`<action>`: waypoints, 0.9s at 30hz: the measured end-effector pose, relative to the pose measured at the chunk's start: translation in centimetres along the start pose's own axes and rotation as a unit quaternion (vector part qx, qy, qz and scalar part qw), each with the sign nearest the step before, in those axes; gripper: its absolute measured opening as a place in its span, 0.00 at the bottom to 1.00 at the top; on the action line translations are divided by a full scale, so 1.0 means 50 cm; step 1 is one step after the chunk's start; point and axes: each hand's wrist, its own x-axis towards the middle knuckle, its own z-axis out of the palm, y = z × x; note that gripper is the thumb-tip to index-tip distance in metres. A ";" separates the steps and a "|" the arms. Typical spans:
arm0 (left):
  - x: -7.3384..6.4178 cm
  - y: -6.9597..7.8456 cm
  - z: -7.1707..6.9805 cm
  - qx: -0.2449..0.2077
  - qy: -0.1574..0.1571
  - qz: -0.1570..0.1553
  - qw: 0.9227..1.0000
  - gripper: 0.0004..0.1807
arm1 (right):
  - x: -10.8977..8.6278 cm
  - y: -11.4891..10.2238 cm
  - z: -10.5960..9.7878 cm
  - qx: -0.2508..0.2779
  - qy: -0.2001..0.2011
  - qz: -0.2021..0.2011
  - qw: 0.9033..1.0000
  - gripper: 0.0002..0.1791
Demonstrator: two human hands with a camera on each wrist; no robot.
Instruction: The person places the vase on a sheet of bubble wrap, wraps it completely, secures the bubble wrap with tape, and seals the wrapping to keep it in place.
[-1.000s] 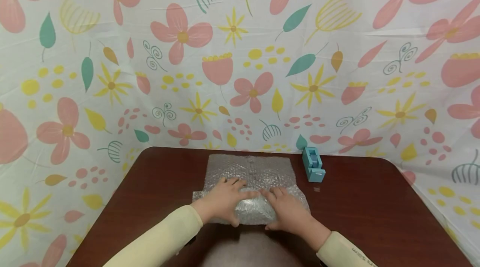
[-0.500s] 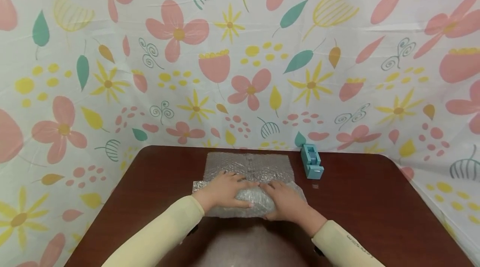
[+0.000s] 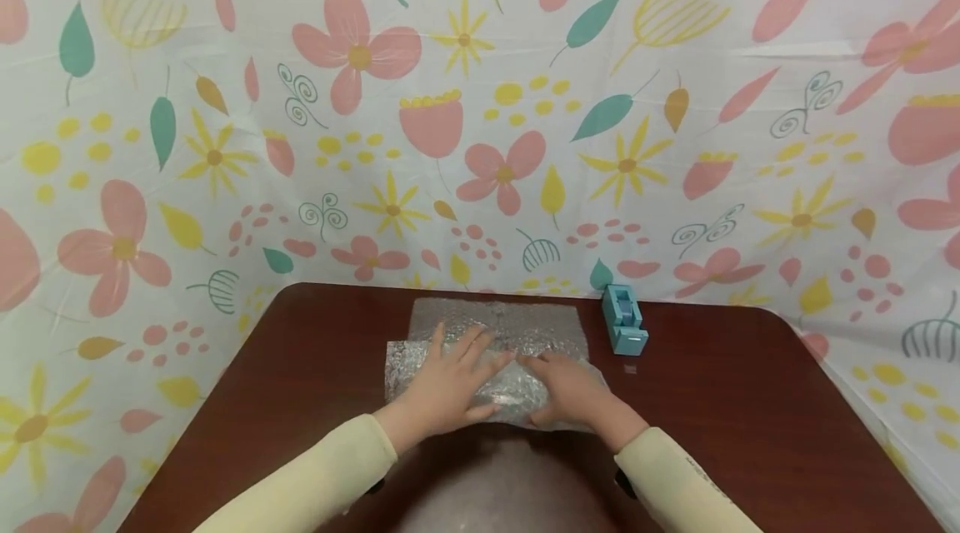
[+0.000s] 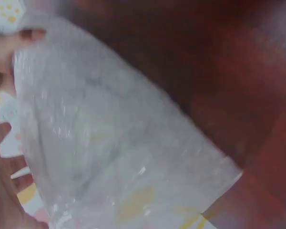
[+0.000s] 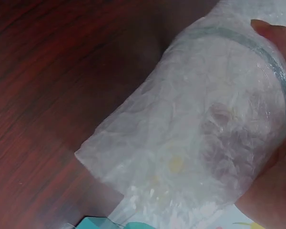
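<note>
A clear bubble wrap sheet (image 3: 517, 316) lies on the table, its near part rolled into a bundle (image 3: 510, 400). Through the layers in the right wrist view shows a rounded thing with a greenish ring (image 5: 271, 62); its kind I cannot tell. My left hand (image 3: 446, 383) rests on the bundle's left part, fingers spread and fairly straight, thumb at the near side. My right hand (image 3: 573, 391) holds the right part, fingers over the top and thumb on the near side. In the left wrist view the bundle's loose left end (image 4: 214, 186) sticks out flat beyond the hand.
A light blue tape dispenser (image 3: 625, 321) stands at the back right of the dark red-brown table (image 3: 735, 400). A small piece of clear tape (image 3: 631, 369) lies just in front of it. A flower-printed cloth (image 3: 502, 100) hangs behind and at the sides.
The bundle has rolled away from me, and less of the flat bubble wrap shows beyond it. Both hands moved with it; the left fingers have spread and lifted somewhat.
</note>
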 end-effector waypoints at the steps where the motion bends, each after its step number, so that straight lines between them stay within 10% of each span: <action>1: -0.009 0.004 0.003 0.015 0.011 0.001 1.000 0.42 | 0.002 0.001 -0.001 0.004 -0.002 -0.001 1.000 0.48; 13: -0.063 0.014 0.043 0.100 0.007 -0.014 0.995 0.58 | 0.031 0.024 -0.013 0.077 -0.029 -0.028 0.996 0.45; 27: -0.019 -0.033 0.027 -0.026 -0.053 0.016 0.998 0.62 | 0.048 0.034 -0.033 0.148 -0.081 -0.019 0.986 0.45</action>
